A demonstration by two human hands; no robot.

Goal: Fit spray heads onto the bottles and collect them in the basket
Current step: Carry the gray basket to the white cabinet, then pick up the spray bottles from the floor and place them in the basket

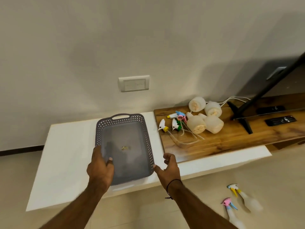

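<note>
While our left hand (100, 166) grips the basket (149, 142) at its near-left rim, our right hand (170, 169) hovers spread beside it. We should square it on the white counter (69, 146), near the bottles (204, 119) on the wooden board's far edge

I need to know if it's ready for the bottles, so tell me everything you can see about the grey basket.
The grey basket is a shallow rectangular tray that looks like plastic, with lattice-cut walls, a solid floor and a handle slot at its far end. It sits flat on the white table, its near end at the table's front edge. It holds no bottles; only a small speck lies on its floor. The left hand grips its near left corner, thumb inside, and the right hand is open with its thumb at the near right corner.
</note>
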